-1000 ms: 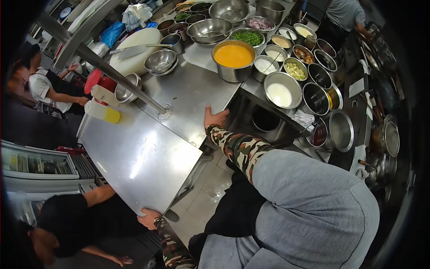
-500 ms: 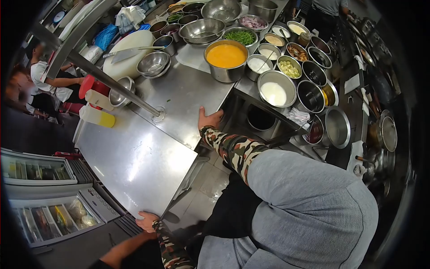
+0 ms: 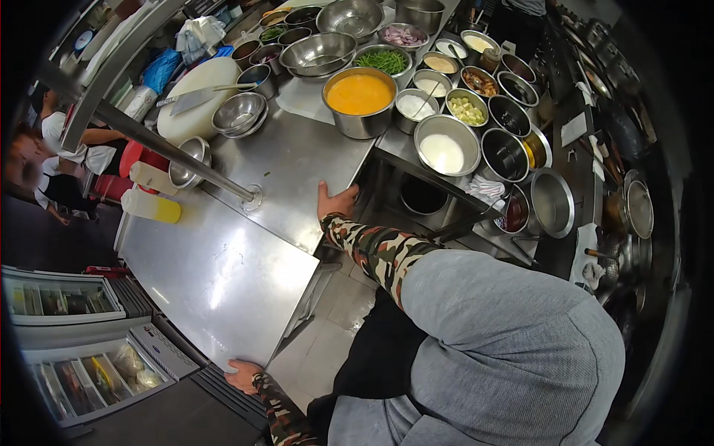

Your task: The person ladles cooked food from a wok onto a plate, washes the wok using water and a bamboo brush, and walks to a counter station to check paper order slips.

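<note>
Both my hands lean on a steel worktable (image 3: 223, 260), my camouflage-patterned sleeves reaching out to them. My right hand (image 3: 338, 201) rests on the table's edge near the upper section, thumb spread away from bent fingers, holding no loose object. At the near lower corner, my left hand (image 3: 243, 376) lies on the edge; its fingers are partly stretched, with nothing seen in them. Ahead of my right hand stands a steel pot of orange liquid (image 3: 361, 102). A squeeze bottle with yellow contents (image 3: 151, 206) lies across the table from my hands.
Steel bowls (image 3: 239, 114) and a knife (image 3: 197, 97) on a round white board (image 3: 186, 115) are at the back. Several ingredient containers, including a white-liquid pot (image 3: 448, 146), stand at right. A slanting metal post (image 3: 178, 160) crosses the table. An open-topped chilled compartment (image 3: 97, 383) adjoins it. People work at far left.
Another person's bare forearm, below my left hand before, has gone from view. The view has shifted slightly; my hands stay on the table edge.
</note>
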